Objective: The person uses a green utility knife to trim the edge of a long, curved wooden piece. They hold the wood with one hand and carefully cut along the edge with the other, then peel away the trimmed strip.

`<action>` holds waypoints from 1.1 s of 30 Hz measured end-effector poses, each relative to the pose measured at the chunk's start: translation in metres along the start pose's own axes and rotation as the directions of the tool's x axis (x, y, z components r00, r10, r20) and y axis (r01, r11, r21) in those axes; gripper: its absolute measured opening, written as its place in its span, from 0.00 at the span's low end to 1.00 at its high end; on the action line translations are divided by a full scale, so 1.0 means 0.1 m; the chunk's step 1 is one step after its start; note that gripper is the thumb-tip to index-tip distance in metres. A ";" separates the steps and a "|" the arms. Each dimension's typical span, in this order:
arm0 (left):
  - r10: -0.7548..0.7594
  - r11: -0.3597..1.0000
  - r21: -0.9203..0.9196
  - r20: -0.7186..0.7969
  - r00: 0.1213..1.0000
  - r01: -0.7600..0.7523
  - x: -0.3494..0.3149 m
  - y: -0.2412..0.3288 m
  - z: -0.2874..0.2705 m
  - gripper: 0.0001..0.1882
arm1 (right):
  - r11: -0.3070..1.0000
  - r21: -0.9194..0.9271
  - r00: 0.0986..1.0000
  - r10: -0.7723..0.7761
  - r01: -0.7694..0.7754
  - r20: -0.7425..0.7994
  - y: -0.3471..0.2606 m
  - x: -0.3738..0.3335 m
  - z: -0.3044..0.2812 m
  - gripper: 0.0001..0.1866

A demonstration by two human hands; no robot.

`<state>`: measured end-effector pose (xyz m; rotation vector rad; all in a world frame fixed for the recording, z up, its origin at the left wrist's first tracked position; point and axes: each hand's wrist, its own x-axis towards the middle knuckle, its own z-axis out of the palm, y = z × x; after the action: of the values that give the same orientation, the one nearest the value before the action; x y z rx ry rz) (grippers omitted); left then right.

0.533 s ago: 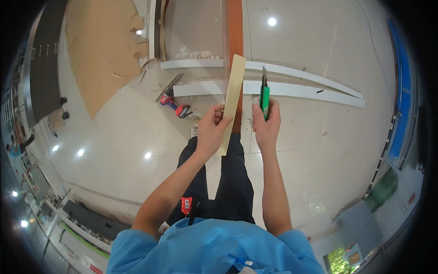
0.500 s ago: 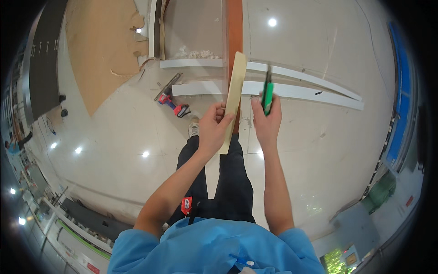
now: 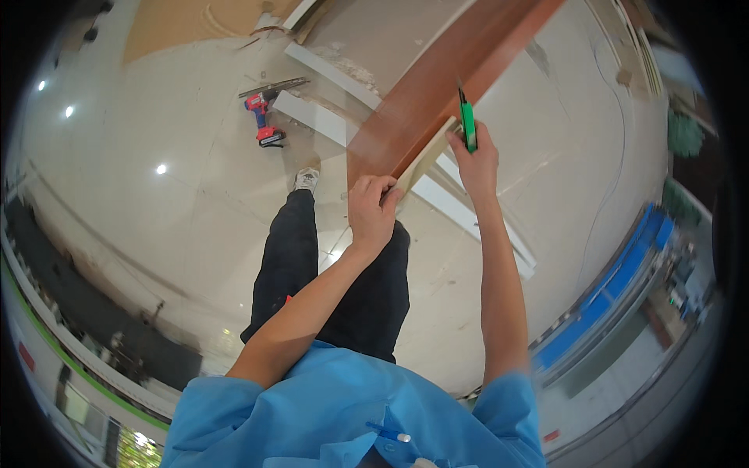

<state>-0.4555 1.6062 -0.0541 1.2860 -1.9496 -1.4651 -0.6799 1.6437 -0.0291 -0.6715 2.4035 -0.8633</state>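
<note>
My left hand (image 3: 370, 212) is closed on the near end of a narrow pale yellow strip (image 3: 425, 158), pinched between thumb and fingers. In my right hand (image 3: 479, 164) is a green utility knife (image 3: 468, 125), its dark blade end pointing away from me. The right thumb and fingertips are close to the strip's far end; whether they grip it too, I cannot tell. A long reddish-brown board (image 3: 421, 93) slants away to the upper right, and the strip runs along its near right edge. Whether strip and board touch is unclear.
On the floor at the left lie a red and blue cordless drill (image 3: 259, 117) and a dark metal bar (image 3: 273, 86). White strips (image 3: 312, 117) pass beneath the board. Brown sheet material (image 3: 183, 30) covers floor at the upper left. Blue panels (image 3: 605, 285) stand at the right.
My view has turned, so the board now slants rightward. The strip has come down alongside the board's edge, and my right hand with the knife is now close to its far end.
</note>
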 end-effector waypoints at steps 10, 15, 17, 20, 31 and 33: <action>-0.081 0.899 0.412 -0.176 0.981 0.148 -0.10 0.20 0.09 0.17 | 0.992 0.036 0.943 -0.123 0.117 0.308 0.19 0.33 -0.38 0.24; -0.205 0.883 0.264 -0.525 0.826 0.388 -0.46 0.39 0.39 0.41 | 0.985 0.106 0.890 -0.171 0.139 0.423 0.29 0.54 -0.38 0.27; -0.307 0.857 0.125 -0.656 0.689 0.500 -0.65 0.47 0.51 0.42 | 0.956 0.169 0.847 -0.289 0.238 0.446 0.31 0.65 -0.38 0.26; -0.457 0.799 -0.087 -0.732 0.506 0.595 -0.80 0.50 0.68 0.47 | 0.976 0.068 0.811 -0.209 0.206 0.547 0.34 0.82 -0.42 0.26; -0.607 0.745 -0.478 -0.775 0.175 0.466 -0.46 0.64 1.19 0.55 | 0.912 -0.189 0.646 -0.101 0.365 0.757 -0.06 1.11 -0.65 0.25; -0.606 0.712 -0.475 -0.787 0.112 0.517 -0.33 0.69 1.22 0.59 | 0.793 -0.018 0.447 -0.324 0.608 0.834 -0.11 1.22 -0.66 0.25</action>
<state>-0.5591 1.7033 -0.0319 2.2887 -0.5660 -0.6151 -0.8079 1.5927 -0.0108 -1.5483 1.4888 -0.2034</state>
